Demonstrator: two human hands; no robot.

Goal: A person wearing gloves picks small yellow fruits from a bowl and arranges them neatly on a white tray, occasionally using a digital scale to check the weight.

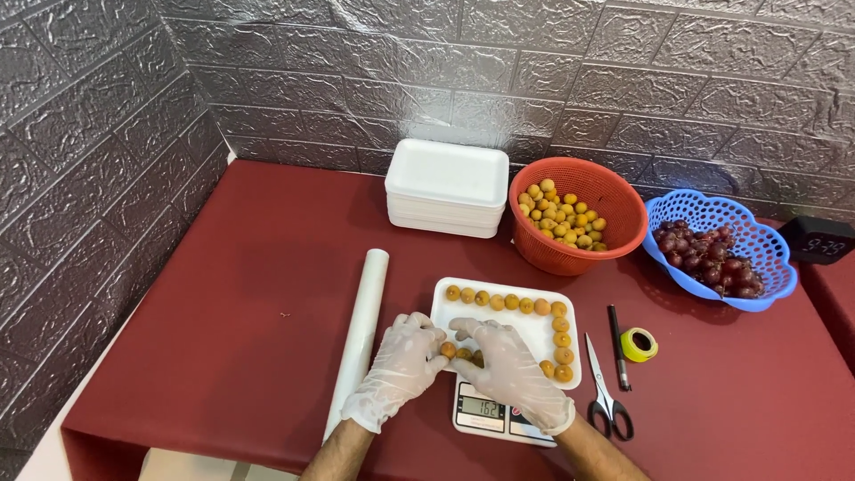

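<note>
- White foam tray (pixel 534 328) sits on a digital scale (pixel 485 414) on the red worktop (pixel 223 338), directly under both gloved hands; its long side runs left to right.
- Left hand (pixel 401 370) and right hand (pixel 509 367) meet at the tray's near-left corner, fingers (pixel 463 328) curled, touching small orange fruits (pixel 452 350) there; whether either one pinches a fruit I cannot tell.
- Fruits line the far and right edges, beyond the fingers.
- Right hand lies nearer the unfilled near edge.
</note>
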